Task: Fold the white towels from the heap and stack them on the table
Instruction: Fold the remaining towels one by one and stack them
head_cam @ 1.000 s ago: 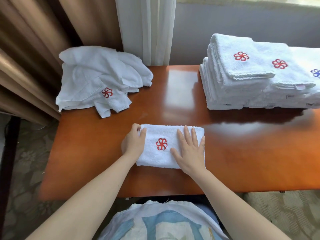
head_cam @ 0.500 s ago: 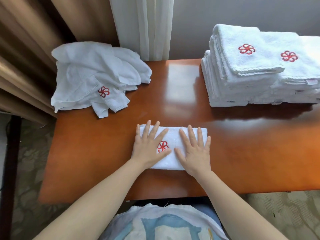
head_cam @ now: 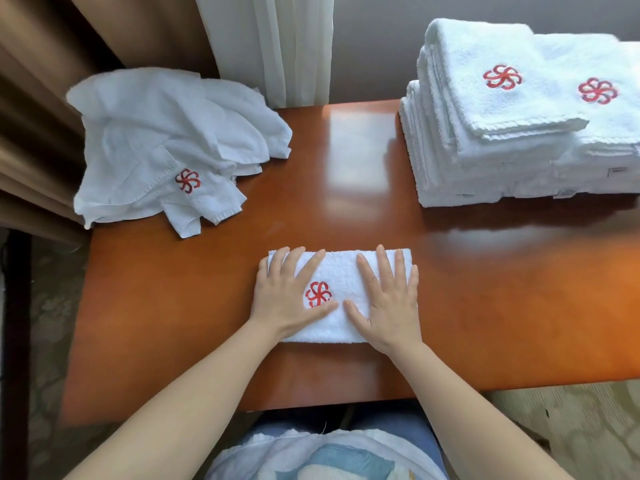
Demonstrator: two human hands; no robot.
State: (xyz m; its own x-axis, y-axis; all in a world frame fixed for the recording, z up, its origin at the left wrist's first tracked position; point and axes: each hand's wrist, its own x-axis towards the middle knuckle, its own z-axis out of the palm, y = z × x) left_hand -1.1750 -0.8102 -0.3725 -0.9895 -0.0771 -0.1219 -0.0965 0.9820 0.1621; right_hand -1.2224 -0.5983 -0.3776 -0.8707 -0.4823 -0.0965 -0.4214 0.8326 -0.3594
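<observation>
1. A folded towel [head_cam: 341, 271] lies in the lower middle of the frame on the table [head_cam: 485, 299], a glossy reddish-brown wooden top. It is a neat white oblong with its long side running left to right, close to the table's near edge. A red flower emblem [head_cam: 318, 294] shows on its upper face.
2. The left hand [head_cam: 285, 301] lies flat on the left half of the folded towel. Its fingers are straight and spread, the thumb reaches under the emblem, and it pinches nothing.
3. The right hand [head_cam: 389, 304] lies flat on the right half in the same way. Its fingers are straight and slightly apart, and the little finger runs along the towel's right edge. The two thumb tips are near each other just below the emblem.
4. The heap [head_cam: 156, 140] sits in the upper left of the frame. It is made of crumpled, unfolded white towels on the table's far left corner and hangs over the left edge, well apart from the folded towel.
5. The stack [head_cam: 460, 157] stands in the upper right of the frame, with many folded white towels layered on the table. A second pile [head_cam: 602, 133] touches it on the right and runs out of the frame.
6. A brown curtain [head_cam: 41, 98] fills the left side. A white sheer curtain [head_cam: 294, 46] hangs at the top middle. Patterned carpet [head_cam: 571, 427] shows at the lower right.
</observation>
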